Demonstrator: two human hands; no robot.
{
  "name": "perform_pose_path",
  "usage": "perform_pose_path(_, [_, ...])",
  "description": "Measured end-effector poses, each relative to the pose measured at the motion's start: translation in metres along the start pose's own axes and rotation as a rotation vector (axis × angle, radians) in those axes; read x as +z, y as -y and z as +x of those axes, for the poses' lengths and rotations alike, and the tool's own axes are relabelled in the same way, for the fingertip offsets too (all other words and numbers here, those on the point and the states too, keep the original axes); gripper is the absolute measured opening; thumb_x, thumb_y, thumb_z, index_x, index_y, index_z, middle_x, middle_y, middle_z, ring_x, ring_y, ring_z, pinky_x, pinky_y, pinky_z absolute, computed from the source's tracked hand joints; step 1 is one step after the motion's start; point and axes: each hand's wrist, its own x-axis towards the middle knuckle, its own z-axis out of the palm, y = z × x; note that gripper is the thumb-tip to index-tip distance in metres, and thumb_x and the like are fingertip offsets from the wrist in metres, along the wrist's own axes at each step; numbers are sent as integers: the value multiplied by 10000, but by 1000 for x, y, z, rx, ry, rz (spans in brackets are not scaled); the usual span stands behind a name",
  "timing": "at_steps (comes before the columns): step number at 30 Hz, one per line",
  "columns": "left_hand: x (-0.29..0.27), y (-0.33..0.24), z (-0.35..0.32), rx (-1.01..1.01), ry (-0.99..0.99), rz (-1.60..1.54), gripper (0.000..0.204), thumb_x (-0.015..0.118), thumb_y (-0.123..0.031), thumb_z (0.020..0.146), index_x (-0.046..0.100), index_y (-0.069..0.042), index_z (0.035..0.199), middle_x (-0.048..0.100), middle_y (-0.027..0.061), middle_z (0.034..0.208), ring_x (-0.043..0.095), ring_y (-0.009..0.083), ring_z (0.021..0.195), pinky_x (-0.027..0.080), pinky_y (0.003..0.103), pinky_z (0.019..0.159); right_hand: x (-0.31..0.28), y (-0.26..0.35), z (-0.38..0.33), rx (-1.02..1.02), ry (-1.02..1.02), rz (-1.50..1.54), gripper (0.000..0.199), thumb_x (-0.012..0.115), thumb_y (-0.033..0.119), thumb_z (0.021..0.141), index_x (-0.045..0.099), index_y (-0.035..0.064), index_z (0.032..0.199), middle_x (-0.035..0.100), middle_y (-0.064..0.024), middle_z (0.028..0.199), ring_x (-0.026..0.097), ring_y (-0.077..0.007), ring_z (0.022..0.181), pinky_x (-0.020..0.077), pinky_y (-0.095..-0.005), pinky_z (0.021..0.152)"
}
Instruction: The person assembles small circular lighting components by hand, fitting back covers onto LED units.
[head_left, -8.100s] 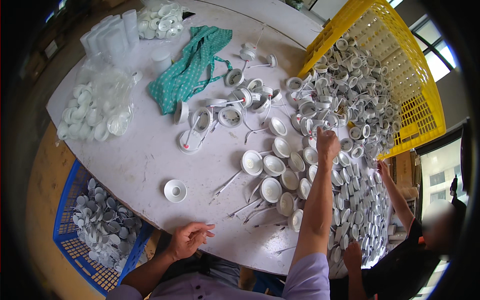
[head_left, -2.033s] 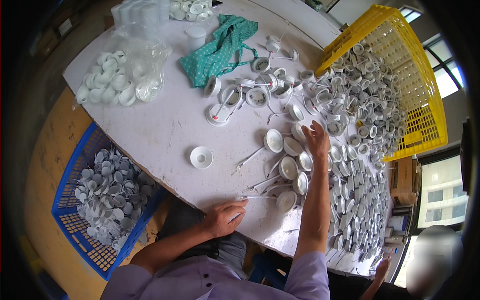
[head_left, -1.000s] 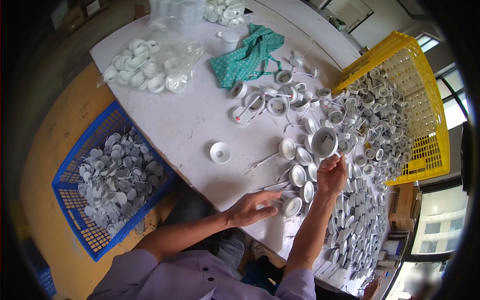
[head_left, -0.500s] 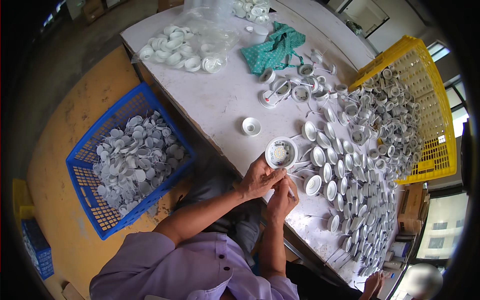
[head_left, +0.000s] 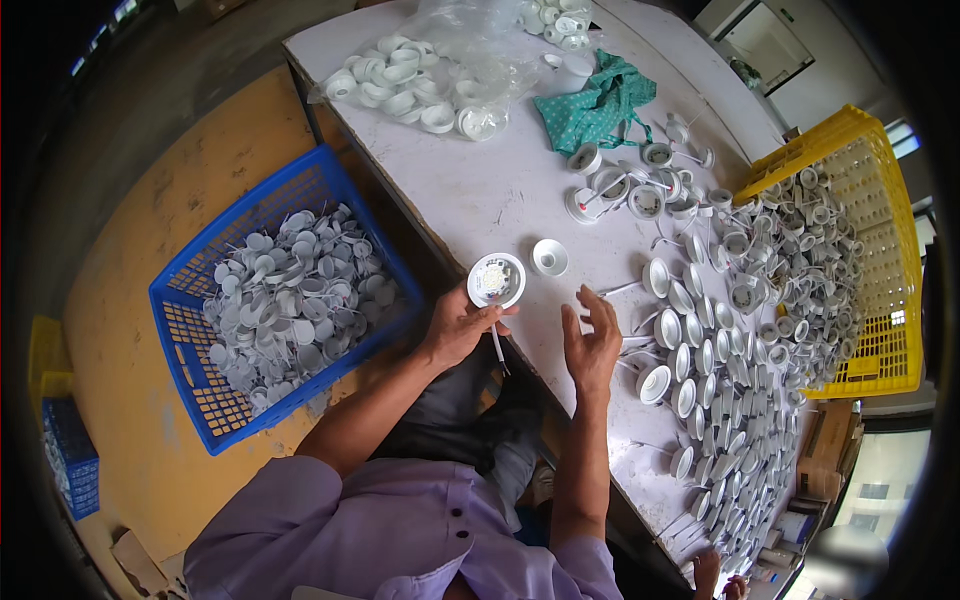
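My left hand point(head_left: 460, 325) grips a round white LED downlight point(head_left: 497, 280) by its lower rim, just off the table's near edge. Its face with the small yellowish LED board is turned up, and a thin white wire dangles below it. Over the table edge, my right hand point(head_left: 592, 345) is empty, its fingers spread and pointing away from me. A white cup-shaped housing point(head_left: 549, 258) sits alone on the table between the downlight and my right fingertips. Rows of white downlights point(head_left: 670, 328) with wires lie just right of my right hand.
A blue crate point(head_left: 345, 165) full of white wired pieces stands at left. The yellow crate point(head_left: 885, 300) at right lies tilted, with lamp parts spilling out. Farther back are a plastic bag of white cups point(head_left: 410, 85) and a green cloth point(head_left: 598, 100). Another person's hand point(head_left: 706, 572) shows lower right.
My right hand has let go near the downlight and opened, moving away from it. My left hand has carried the downlight left. The whole view has shifted a little.
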Motion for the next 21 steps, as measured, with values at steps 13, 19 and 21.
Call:
perform_pose_path(13, [-14,-7,-3,-10,22,27,408,541,6,908,410,-14,1294,575,121,1187,590,214,1094,544,285,692,46,-18,60,-86,110,-237,601,802,307,711,606,-32,1166,571,-221,1163,534,-347,1057,442,-412,911])
perform_pose_path(19, [-11,-4,-5,-48,35,18,417,553,-7,905,416,-15,1299,577,115,1185,593,206,1083,543,286,695,43,-16,56,-99,34,-211,526,793,246,707,629,-52,1108,604,-198,1089,554,-349,991,474,-404,842])
perform_pose_path(21, [-10,-3,-5,-45,28,22,417,559,-14,904,421,-13,1297,577,113,1185,594,203,1077,542,284,696,38,-13,56,-110,10,-191,526,787,245,717,625,-53,1119,606,-199,1094,559,-351,991,475,-402,845])
